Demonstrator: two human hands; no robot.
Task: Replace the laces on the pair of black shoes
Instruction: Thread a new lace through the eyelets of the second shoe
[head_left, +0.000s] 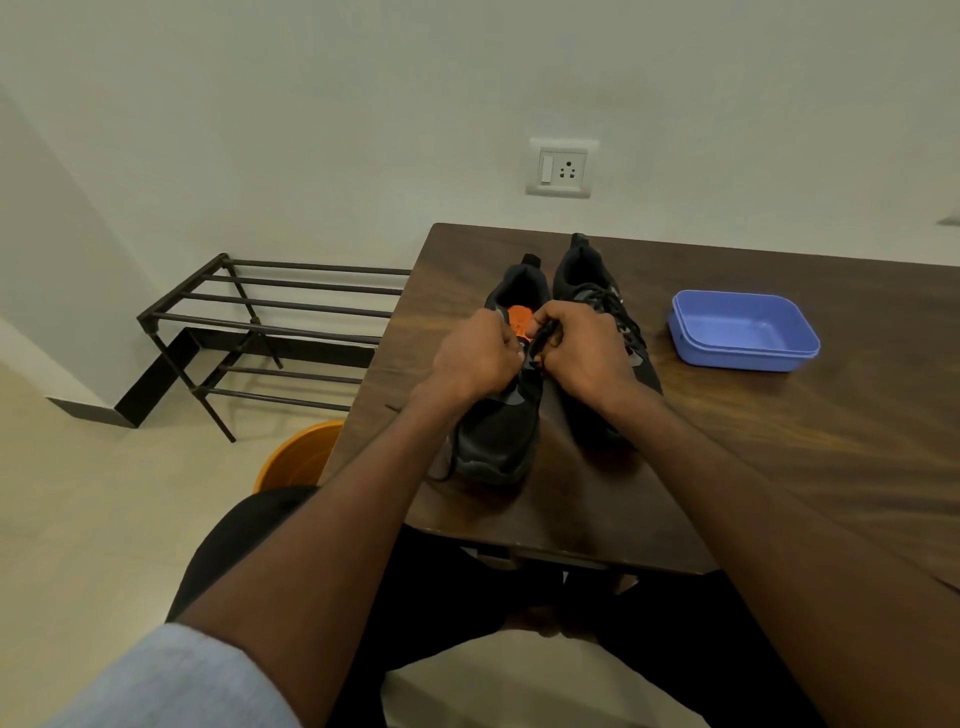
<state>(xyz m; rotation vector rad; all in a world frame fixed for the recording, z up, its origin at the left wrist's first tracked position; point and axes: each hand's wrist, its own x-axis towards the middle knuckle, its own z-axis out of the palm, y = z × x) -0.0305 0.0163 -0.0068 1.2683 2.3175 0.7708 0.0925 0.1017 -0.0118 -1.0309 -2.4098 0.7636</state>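
Two hands: both w/ fingers curled, close together over the near shoe's throat.
Left hand: grips the shoe's left collar/eyelet edge; whether it also pinches lace, can't tell.
Right hand: pinches a black lace at the top eyelets.
Near shoe: on the table, toe toward the person, orange insole showing; one lace end trails off by the toe.
Step, my read: threading/pulling lace at upper eyelets. Do well: brace the upper w/ left, draw lace straight, keep both ends even, no twist.
Far shoe: just beside, right; looks laced.
Blue tub: well apart, right.
Hidden: eyelets, lace tip, fingertips behind knuckles; old vs new lace indistinguishable.
Beyond: shoe rack, orange bucket part cut off by table.
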